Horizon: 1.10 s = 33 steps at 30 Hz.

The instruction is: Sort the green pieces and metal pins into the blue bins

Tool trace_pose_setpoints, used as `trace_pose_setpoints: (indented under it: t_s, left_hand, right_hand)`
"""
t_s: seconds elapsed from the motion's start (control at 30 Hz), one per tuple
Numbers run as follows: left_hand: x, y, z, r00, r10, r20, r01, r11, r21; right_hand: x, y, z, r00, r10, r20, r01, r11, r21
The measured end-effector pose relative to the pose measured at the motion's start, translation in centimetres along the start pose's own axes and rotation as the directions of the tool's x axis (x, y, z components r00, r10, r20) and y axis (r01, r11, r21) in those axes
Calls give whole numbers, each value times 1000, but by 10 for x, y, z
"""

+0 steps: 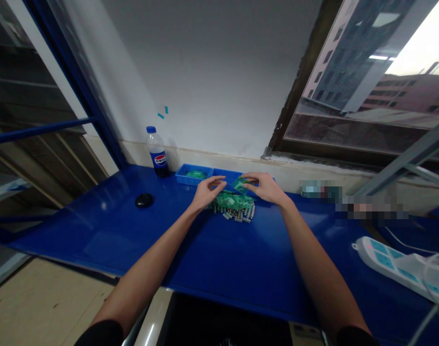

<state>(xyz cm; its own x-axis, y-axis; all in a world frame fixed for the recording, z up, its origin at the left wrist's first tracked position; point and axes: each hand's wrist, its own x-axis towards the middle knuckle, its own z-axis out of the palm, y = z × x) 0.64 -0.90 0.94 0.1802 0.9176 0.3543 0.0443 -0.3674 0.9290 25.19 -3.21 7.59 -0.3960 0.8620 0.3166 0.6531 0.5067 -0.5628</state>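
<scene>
My right hand (265,186) pinches a small green plastic packet (240,185) in front of the right-hand blue bin (224,174). To its left, my left hand (206,193) hovers with thumb and fingers curved and apart, holding nothing that I can see. Below and between both hands lies a heap of green plastic packets (232,200). Small grey cylindrical parts (238,214), too small to identify, are spread along the heap's near edge. Another blue bin (183,179) stands behind my left hand with green packets (196,174) in it.
A cola bottle (159,158) stands near the wall, left of the bins. A black rounded object (144,200) lies on the blue tabletop (226,259). At the right are a white power strip (392,264) with cables and a blurred-out patch of items. A window (349,105) is at the upper right.
</scene>
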Motion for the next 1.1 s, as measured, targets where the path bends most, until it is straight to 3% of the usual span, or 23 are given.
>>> trace_pose_setpoints:
  t_s: [0.17, 0.37, 0.47, 0.6, 0.7, 0.77, 0.93, 1.1]
  left_hand:
    - [-9, 11, 3, 972, -1, 234, -2, 1000, 15]
    - [-9, 16, -1, 931, 8, 364, 2, 1000, -27]
    - [-5, 11, -2, 953, -14, 304, 32, 998, -54]
    - [3, 2, -6, 992, -100, 75, 111, 981, -161]
    - [8, -3, -11, 967, -207, -151, 156, 943, -294]
    - [10, -4, -15, 936, -272, -223, 174, 910, -377]
    - [9, -7, -22, 908, -397, -136, 292, 830, -475]
    - [8, -8, -17, 928, -367, -57, 318, 865, -388]
  right_hand:
    - [-2, -10, 4, 997, 38, 61, -57, 935, 349]
    - [0, -3, 14, 995, 89, 41, -98, 896, 433]
    - [2, 2, 16, 993, 120, 22, -119, 917, 382]
    - [1, 11, 13, 988, 153, 37, -157, 976, 148]
    - [-1, 17, 11, 978, 155, 141, -145, 986, -80]
    - [-3, 20, 11, 963, 169, 212, -129, 974, -189]
    - [-3, 19, 15, 928, 217, 303, -94, 924, -372]
    - [0, 19, 22, 925, 245, 289, -97, 891, -444]
